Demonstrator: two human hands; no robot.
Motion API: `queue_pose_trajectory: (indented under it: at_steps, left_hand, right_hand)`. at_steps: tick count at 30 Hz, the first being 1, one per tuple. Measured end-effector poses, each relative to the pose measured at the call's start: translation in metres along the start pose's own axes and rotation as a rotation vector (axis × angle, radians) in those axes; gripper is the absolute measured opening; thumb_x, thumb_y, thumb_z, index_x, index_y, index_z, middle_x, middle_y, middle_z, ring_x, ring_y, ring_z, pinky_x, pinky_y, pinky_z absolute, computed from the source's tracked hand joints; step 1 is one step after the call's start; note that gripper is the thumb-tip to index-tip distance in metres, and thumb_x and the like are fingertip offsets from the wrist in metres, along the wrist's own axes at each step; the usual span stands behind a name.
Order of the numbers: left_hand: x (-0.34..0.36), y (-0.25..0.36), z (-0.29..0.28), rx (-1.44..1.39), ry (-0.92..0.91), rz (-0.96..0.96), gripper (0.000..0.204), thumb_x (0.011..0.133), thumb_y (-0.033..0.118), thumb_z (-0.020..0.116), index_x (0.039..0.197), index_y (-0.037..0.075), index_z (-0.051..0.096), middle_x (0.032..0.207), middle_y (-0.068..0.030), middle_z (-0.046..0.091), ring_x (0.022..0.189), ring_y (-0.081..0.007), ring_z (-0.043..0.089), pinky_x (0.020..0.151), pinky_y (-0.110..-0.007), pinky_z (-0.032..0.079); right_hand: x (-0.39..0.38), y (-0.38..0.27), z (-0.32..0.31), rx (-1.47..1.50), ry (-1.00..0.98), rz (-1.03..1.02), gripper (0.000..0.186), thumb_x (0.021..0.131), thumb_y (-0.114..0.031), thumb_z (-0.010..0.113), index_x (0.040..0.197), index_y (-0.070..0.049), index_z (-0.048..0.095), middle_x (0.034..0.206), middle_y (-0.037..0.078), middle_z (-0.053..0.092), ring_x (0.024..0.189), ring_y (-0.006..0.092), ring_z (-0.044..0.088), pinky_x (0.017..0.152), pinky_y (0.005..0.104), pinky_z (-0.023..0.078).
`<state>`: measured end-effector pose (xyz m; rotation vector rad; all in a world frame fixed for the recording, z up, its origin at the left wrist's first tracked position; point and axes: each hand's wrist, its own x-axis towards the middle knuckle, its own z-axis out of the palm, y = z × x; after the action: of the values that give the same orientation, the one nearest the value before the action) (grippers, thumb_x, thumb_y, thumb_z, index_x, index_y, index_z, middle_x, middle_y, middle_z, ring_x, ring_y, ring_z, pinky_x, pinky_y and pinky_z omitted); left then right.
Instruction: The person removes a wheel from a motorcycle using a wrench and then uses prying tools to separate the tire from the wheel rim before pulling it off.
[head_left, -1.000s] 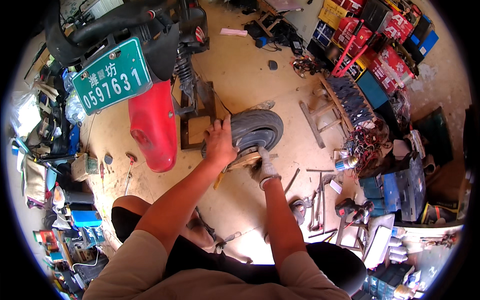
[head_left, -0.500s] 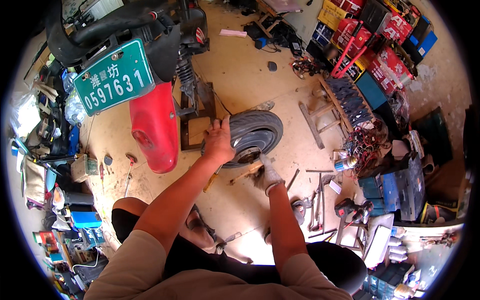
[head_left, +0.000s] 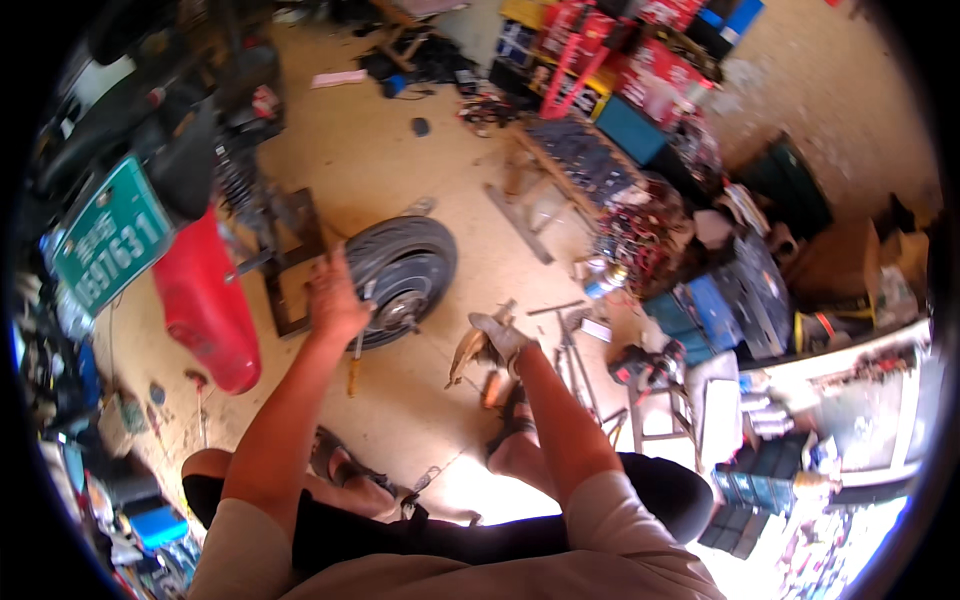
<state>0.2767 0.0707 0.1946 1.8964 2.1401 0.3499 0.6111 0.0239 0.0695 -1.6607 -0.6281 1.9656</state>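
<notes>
A black-tyred wheel (head_left: 425,240) with a dark rim and a metal hub lies tilted on the floor ahead of me. Bare and spread-fingered, my left hand (head_left: 338,303) is at the tyre's left edge. A yellow-handled screwdriver (head_left: 354,375) is below that hand, its shaft against the rim. To the right of the wheel, my right hand (head_left: 503,340) wears a pale glove and is closed on a tan-brown thing (head_left: 467,358), too blurred for me to name. An orange-brown piece (head_left: 491,389) is on the floor just below it.
A red rear fender (head_left: 205,310) and green plate (head_left: 115,235) of a two-wheeler stand at left. Steel bars (head_left: 570,350) lie to the right, near a stool (head_left: 665,415) with a power tool on it. Boxes and tangled wires (head_left: 645,220) fill the right side.
My view has swung right, so everything sits further left. My right hand has drawn back from the hub to the right, with the tan-brown thing; my left hand stays by the tyre.
</notes>
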Motion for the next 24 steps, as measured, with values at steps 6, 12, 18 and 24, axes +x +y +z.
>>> queue_pose_trajectory:
  at_steps: [6, 12, 18, 24]
  left_hand:
    - [0.000, 0.021, -0.013, -0.024, 0.010, 0.016, 0.123, 0.068, 0.016, 0.099, 0.168, 0.010, 0.027, 0.161, -0.0298, 0.045, 0.152, -0.0476, 0.042, 0.122, -0.059, 0.038]
    - [0.004, 0.011, -0.004, 0.019, 0.133, 0.107, 0.121, 0.063, 0.011, 0.099, 0.165, 0.009, 0.032, 0.148, -0.0271, 0.054, 0.138, -0.0475, 0.054, 0.113, -0.054, 0.047]
    - [0.004, -0.006, 0.009, -0.112, 0.141, 0.219, 0.119, 0.066, 0.003, 0.095, 0.166, 0.005, 0.030, 0.151, -0.0277, 0.051, 0.138, -0.0509, 0.051, 0.119, -0.054, 0.043]
    - [0.018, -0.046, 0.035, -0.205, 0.174, 0.390, 0.118, 0.064, -0.002, 0.093, 0.165, 0.001, 0.033, 0.155, -0.0263, 0.050, 0.143, -0.0457, 0.050, 0.123, -0.050, 0.040]
  right_hand:
    - [-0.113, -0.147, -0.084, -0.577, 0.053, 0.030, 0.065, 0.087, -0.060, 0.085, 0.124, -0.008, 0.074, 0.113, 0.010, 0.075, 0.101, 0.0223, 0.072, 0.085, 0.0382, 0.063]
    - [-0.228, -0.139, -0.144, -0.550, 0.046, -0.014, 0.072, 0.087, -0.054, 0.088, 0.136, -0.006, 0.071, 0.130, 0.014, 0.073, 0.121, 0.0267, 0.069, 0.098, 0.0461, 0.063]
    - [-0.265, 0.051, -0.212, -0.428, -0.106, 0.166, 0.079, 0.091, -0.071, 0.076, 0.140, -0.009, 0.071, 0.127, 0.011, 0.072, 0.098, 0.0176, 0.072, 0.089, 0.0356, 0.064]
    - [-0.285, 0.252, -0.229, -0.138, 0.142, 0.603, 0.060, 0.089, -0.058, 0.083, 0.119, -0.006, 0.076, 0.111, 0.009, 0.076, 0.086, 0.0186, 0.071, 0.078, 0.0313, 0.061]
